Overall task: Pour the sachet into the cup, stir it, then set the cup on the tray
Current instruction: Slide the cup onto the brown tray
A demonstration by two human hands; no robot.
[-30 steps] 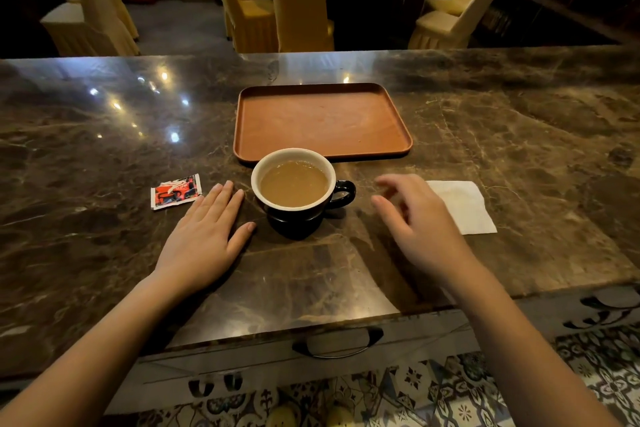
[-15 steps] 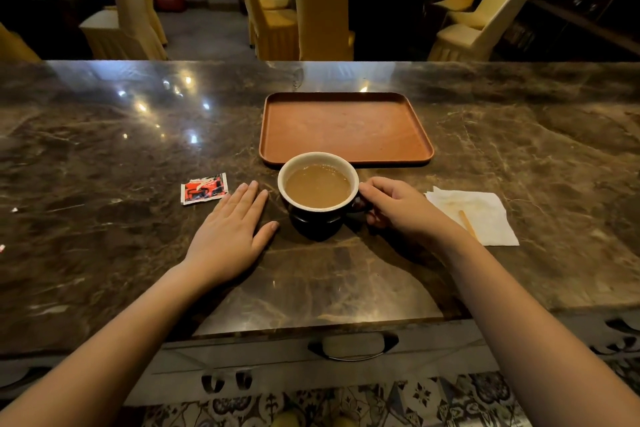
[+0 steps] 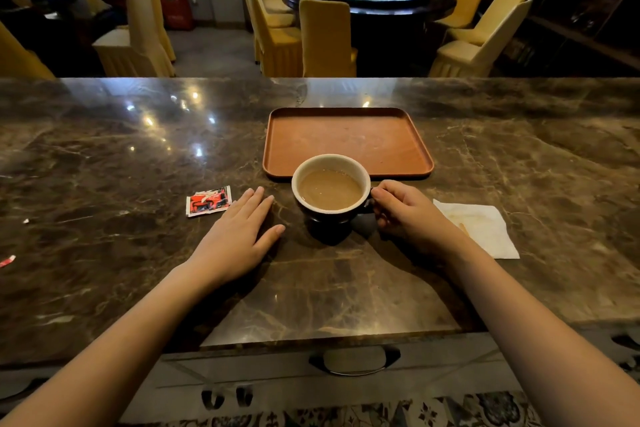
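Note:
A dark cup with a white inside, full of light brown drink, sits on the marble counter just in front of the orange-brown tray. My right hand is closed around the cup's handle on its right side. My left hand lies flat and open on the counter to the left of the cup, not touching it. The torn red sachet lies flat on the counter, left of my left hand. The tray holds nothing.
A white napkin with a thin wooden stir stick on it lies right of my right hand. A small red scrap lies at the far left edge. Yellow-covered chairs and a round dark table stand beyond the counter.
My right hand moved left from above the napkin to the cup and closed on its handle. The left hand stayed flat. The head camera tilted up a little.

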